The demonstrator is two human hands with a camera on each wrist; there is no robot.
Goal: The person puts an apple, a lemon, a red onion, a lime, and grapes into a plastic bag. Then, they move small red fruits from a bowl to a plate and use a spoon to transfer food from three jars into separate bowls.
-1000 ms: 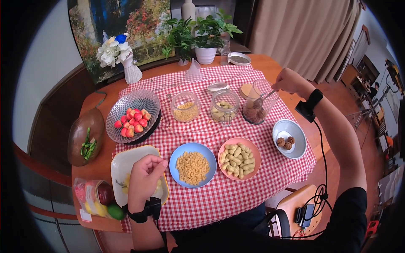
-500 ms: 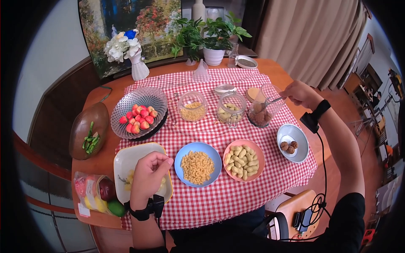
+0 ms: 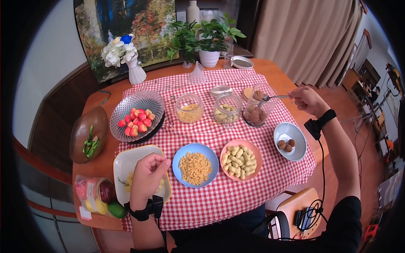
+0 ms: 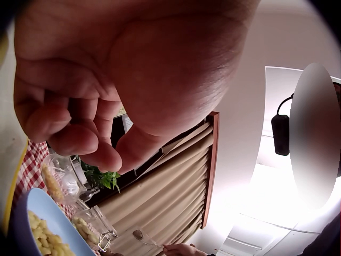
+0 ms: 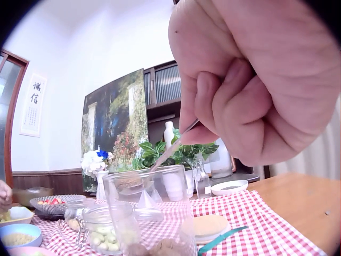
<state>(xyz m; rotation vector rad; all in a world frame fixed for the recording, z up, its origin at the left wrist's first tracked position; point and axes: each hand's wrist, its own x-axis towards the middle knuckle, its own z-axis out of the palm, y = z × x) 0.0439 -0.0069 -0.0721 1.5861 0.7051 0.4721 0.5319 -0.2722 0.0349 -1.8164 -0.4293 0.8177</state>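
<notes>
My right hand (image 3: 310,101) pinches the handle of a metal spoon (image 3: 276,97), whose bowl is near the rim of the tall glass jar (image 3: 256,110). One brown ball (image 3: 258,95) sits on the spoon, above several others at the jar's bottom. In the right wrist view the right hand (image 5: 256,90) grips the handle above the jar (image 5: 152,213). My left hand (image 3: 147,177), fingers loosely curled and holding nothing, hangs over the white tray (image 3: 122,158). Brown balls (image 3: 288,146) also lie in a light blue bowl (image 3: 291,128).
A blue plate (image 3: 195,147) of pasta and a pink plate (image 3: 240,142) of peanuts are in front; two glass jars (image 3: 189,108) stand behind. At left are a glass fruit bowl (image 3: 122,105), a brown bowl (image 3: 80,126) and bagged fruit (image 3: 96,198).
The right hand has drawn the spoon upward and slightly right, raising one brown ball from the pile to near the jar's rim. The left hand has stayed over the tray.
</notes>
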